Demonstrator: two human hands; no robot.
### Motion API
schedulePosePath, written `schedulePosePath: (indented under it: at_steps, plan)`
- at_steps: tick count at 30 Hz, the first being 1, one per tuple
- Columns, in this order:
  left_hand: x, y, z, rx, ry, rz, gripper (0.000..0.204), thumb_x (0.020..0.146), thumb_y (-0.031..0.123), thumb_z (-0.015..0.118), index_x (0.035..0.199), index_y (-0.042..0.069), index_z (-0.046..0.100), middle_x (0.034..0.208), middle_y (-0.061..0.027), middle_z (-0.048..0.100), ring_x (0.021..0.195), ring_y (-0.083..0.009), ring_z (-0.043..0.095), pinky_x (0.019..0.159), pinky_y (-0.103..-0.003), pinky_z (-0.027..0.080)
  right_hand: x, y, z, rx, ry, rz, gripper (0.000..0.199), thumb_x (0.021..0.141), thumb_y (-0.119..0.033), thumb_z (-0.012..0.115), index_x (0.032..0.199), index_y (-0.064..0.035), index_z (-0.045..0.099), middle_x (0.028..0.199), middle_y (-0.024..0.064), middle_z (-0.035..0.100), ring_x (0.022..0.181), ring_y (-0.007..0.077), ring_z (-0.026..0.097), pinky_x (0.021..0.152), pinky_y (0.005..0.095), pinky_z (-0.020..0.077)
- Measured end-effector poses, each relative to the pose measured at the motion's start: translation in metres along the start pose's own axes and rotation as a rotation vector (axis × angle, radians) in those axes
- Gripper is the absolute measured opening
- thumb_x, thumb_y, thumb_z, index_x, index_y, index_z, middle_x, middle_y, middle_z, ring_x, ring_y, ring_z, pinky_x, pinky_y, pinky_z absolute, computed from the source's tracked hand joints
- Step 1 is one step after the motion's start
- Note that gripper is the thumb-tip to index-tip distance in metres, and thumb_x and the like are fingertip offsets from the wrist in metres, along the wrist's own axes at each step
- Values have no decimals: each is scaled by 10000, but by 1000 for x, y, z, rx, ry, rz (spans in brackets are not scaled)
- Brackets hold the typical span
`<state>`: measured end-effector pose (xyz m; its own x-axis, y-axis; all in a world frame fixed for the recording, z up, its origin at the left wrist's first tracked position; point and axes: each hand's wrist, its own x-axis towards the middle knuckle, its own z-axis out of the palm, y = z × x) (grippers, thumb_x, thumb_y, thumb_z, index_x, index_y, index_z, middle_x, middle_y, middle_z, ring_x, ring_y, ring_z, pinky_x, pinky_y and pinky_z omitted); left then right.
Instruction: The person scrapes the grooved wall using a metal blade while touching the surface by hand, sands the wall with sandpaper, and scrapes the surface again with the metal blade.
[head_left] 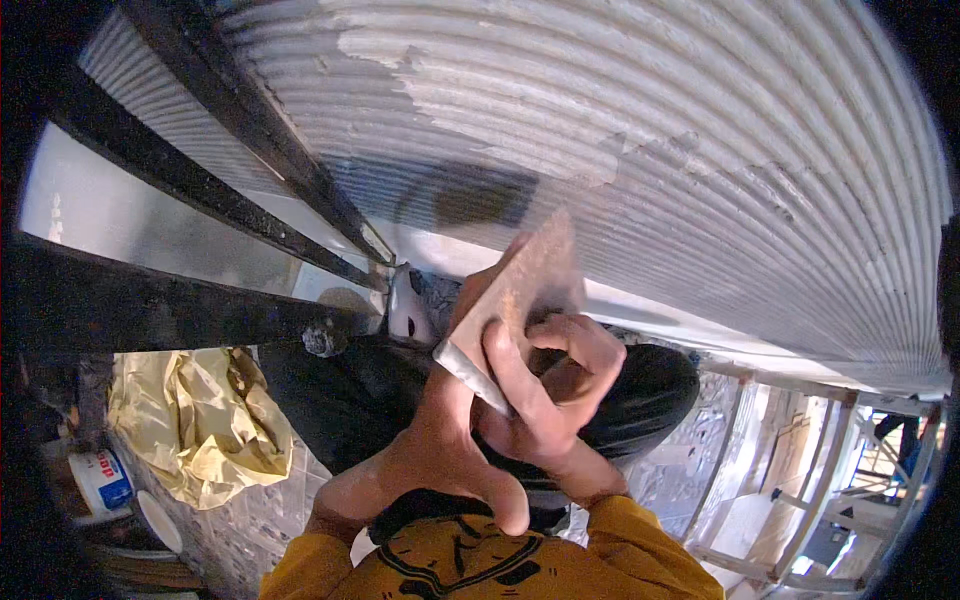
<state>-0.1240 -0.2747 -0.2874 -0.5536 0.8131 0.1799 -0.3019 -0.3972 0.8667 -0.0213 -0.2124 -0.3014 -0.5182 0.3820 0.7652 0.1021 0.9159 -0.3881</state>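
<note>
Head view shows both hands clasped on a flat rust-brown metal scraper blade [525, 275], pressed against the ribbed grey corrugated sheet [700, 130] where paint flakes. Left hand [440, 440] steadies beneath; right hand [545, 400] has its fingers [575, 340] curled tight around it for pressure.

What I can't make out from here

The scraper blade [530, 265] smears into motion blur at its upper edge; my left hand [440, 440] hides its handle, and my right hand [550, 390] covers the grip's lower end. The small tub [103, 482] is partly lost in dark rim.
</note>
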Motion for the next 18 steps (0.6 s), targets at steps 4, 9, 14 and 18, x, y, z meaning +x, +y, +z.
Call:
schedulePosePath:
  at_steps: [4,9,14,18]
  plan:
    - [-6,19,-7,453,-12,125,575,986,151,575,1479,-78,386,1458,-204,493,1289,-278,529,1076,-422,454,14,-3,19,82,74,5,547,673,-222,792,1193,-63,737,1088,128,600,981,321,589,833,427,488]
    - [10,38,-19,607,-39,271,376,1032,134,502,1314,-108,556,1264,-229,643,1126,-290,641,977,-393,495,27,16,3,413,-20,-40,547,702,-175,785,1206,19,697,1163,168,636,1017,334,637,892,441,506]
    - [22,47,-11,831,-106,385,295,1020,192,551,1158,-45,657,1084,-160,698,978,-280,654,874,-384,482,35,27,10,430,449,308,351,817,-40,740,1149,66,693,1004,190,687,872,264,674,777,359,563]
    - [27,57,-6,1034,-157,385,278,1011,114,546,1190,-73,649,1055,-207,706,908,-311,708,796,-375,534,39,30,23,367,416,375,377,819,2,787,1179,60,689,969,163,686,812,203,676,713,304,560]
